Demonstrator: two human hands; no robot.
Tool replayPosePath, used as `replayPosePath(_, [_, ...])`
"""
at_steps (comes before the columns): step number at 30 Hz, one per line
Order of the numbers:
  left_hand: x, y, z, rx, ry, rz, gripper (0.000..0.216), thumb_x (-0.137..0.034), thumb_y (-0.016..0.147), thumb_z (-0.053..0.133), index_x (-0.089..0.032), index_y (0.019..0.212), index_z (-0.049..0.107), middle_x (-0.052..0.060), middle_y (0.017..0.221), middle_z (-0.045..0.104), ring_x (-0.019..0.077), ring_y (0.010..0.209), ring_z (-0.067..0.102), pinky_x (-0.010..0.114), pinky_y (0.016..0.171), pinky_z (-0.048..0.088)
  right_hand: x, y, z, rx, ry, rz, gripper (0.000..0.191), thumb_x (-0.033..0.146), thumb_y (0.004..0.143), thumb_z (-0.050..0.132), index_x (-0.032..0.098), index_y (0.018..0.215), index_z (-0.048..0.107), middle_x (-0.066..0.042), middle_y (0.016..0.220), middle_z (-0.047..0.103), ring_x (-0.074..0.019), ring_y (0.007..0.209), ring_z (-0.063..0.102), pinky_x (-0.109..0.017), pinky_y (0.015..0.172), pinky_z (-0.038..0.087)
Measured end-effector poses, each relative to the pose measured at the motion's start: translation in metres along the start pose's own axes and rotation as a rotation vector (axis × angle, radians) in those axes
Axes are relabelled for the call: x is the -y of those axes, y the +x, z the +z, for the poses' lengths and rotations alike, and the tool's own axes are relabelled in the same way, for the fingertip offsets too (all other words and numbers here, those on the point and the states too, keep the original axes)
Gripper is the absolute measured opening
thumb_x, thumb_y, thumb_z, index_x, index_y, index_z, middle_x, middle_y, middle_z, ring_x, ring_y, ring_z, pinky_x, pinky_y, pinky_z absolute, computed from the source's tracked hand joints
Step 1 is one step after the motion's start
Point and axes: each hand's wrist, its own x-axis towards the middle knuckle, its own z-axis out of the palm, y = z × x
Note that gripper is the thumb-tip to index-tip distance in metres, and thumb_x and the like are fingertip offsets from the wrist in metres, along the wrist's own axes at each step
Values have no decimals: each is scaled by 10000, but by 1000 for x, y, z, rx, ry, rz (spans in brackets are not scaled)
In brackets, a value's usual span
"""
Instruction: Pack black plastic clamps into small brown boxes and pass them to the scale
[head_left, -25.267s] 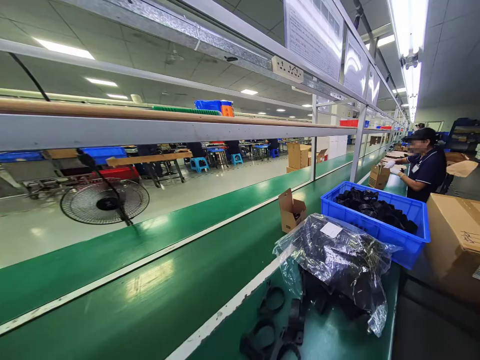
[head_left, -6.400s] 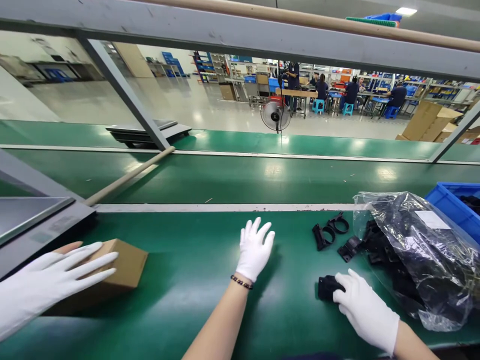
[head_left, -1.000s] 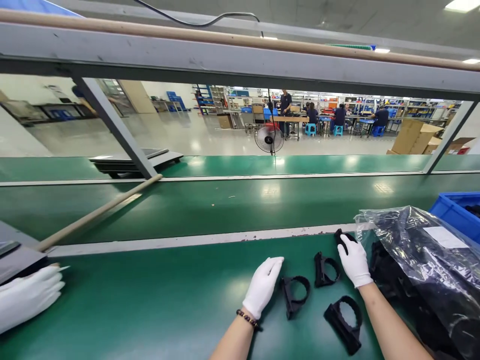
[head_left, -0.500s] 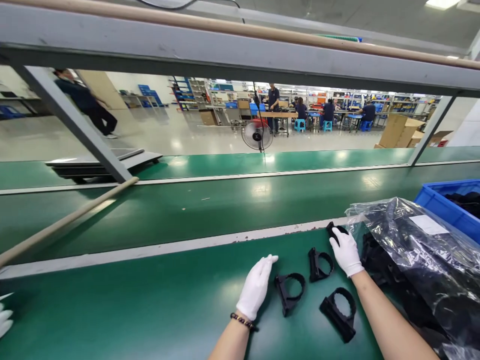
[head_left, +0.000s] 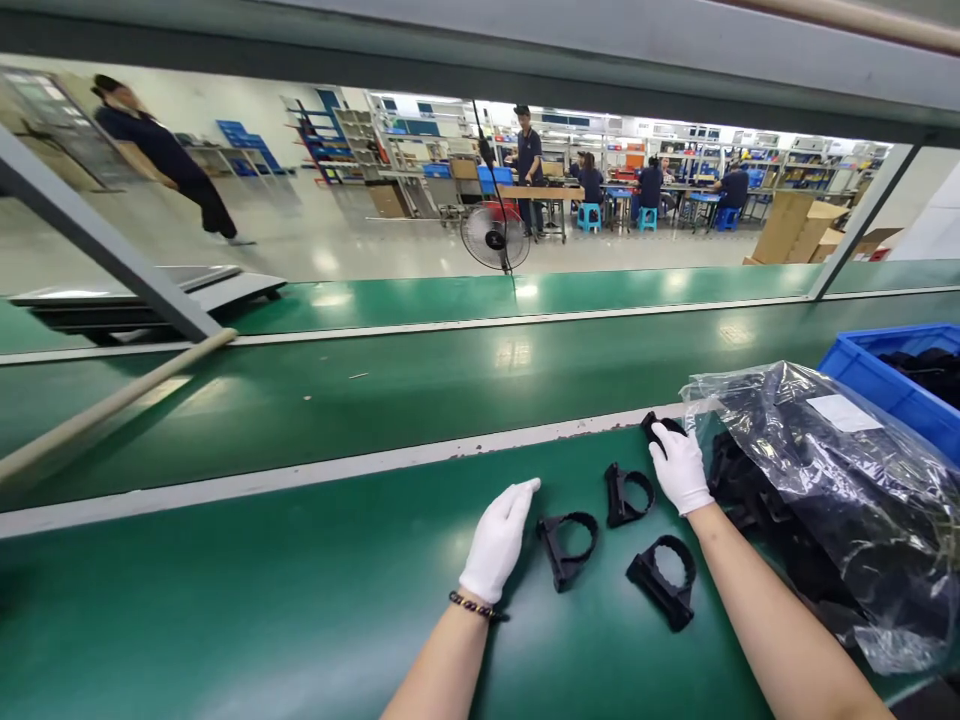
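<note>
In the head view, the white-gloved right hand [head_left: 679, 467] lies over a black plastic ring-shaped clamp [head_left: 654, 424] by the clear plastic bag of black parts [head_left: 825, 470], fingers curled on it. The white-gloved left hand [head_left: 497, 540] rests flat and unclenched on the green bench [head_left: 262, 600], just beside another black ring clamp [head_left: 568, 546].

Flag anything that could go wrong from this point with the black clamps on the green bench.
The right hand holds a clamp at the white edge strip; it might slip onto the belt. The plastic bag lies open, so parts may spill out.
</note>
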Motion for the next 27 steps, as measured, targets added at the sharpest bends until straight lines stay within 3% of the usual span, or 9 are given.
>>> replayPosePath(6, [-4, 0, -2, -24, -44, -10, 514, -529, 882, 370, -157, 1099, 650, 103, 1191, 676, 237, 1199, 573, 430, 1118, 376, -1, 2, 1, 0, -4, -6, 355, 276, 941, 425, 173, 1245, 577, -98, 1097, 672, -225, 993, 603, -485, 1092, 270])
replayPosePath(15, [-13, -5, 0, 12, -51, -11, 469, -499, 879, 391, -168, 1085, 653, 78, 1160, 691, 217, 1167, 586, 395, 1118, 368, -2, -3, -3, 17, 21, 0, 366, 314, 942, 412, 160, 1219, 595, -107, 1134, 663, -236, 1039, 589, -475, 1092, 275])
replayPosePath(19, [-15, -6, 2, 0, -91, -28, 470, -518, 892, 362, -179, 908, 687, 63, 1046, 720, 218, 1140, 592, 381, 1106, 370, 1, 0, -8, 21, 9, 14, 401, 334, 931, 396, 144, 1226, 591, -122, 1131, 662, -252, 1047, 582, -487, 1062, 308])
replayPosePath(23, [-18, -12, 5, -3, -121, -70, 522, -564, 885, 359, -170, 954, 694, 23, 762, 713, 207, 875, 666, 368, 987, 467, 5, -3, -16, 41, 40, -34, 455, 381, 917, 366, 146, 1233, 595, -134, 1134, 662, -290, 1048, 572, -477, 959, 407])
replayPosePath(27, [-21, -22, 8, 38, -112, -109, 590, -595, 882, 345, -147, 934, 726, 16, 658, 699, 186, 730, 670, 311, 851, 525, -23, -13, -9, 85, -3, -5, 498, 490, 891, 392, 221, 1256, 598, -144, 1099, 675, -365, 1008, 581, -492, 760, 488])
